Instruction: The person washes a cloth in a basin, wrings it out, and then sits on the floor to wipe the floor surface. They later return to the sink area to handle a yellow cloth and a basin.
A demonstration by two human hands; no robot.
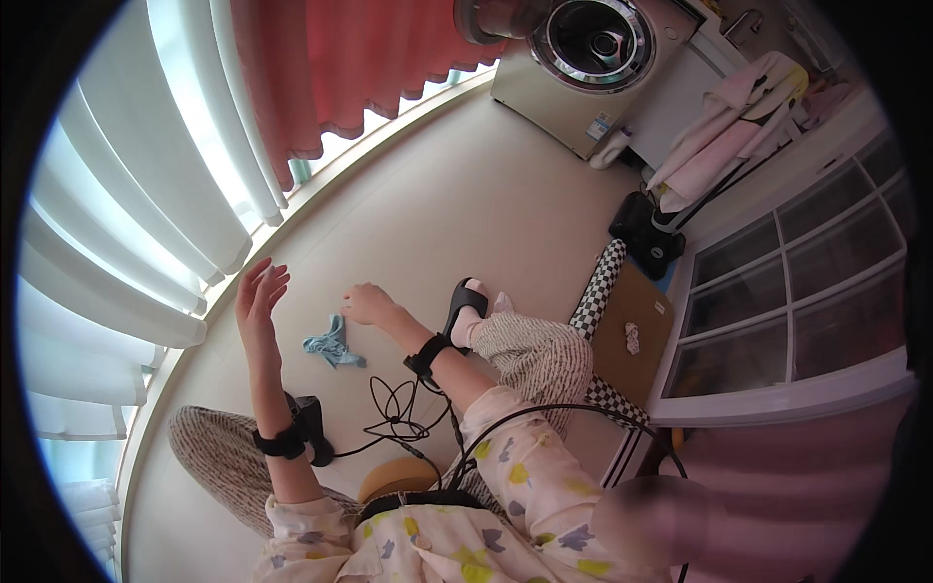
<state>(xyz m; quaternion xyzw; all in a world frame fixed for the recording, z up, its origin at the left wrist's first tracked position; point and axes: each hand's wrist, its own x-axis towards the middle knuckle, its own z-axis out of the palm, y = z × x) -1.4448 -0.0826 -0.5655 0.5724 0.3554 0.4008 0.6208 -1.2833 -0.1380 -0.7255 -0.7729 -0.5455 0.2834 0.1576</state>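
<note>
My left hand point(256, 293) is raised above the floor near the white curtains, its fingers apart and nothing plainly held. My right hand point(370, 303) reaches forward with its fingers curled downward, their tips largely hidden. Just beside those fingers lies a crumpled light-blue cloth point(334, 344) on the pale floor point(466, 197); whether they touch it cannot be told. Each forearm wears a black strap, the left one point(280, 441) and the right one point(428, 358). Between my legs, a black cable point(394, 420) lies in loops on the floor.
White curtains point(109, 218) and a red curtain point(364, 65) hang along the left. A front-loading washing machine point(561, 87) stands ahead. To the right are a checkered-edged brown board point(633, 321), a black device point(641, 226), draped garments point(729, 138) and a paned door point(787, 284).
</note>
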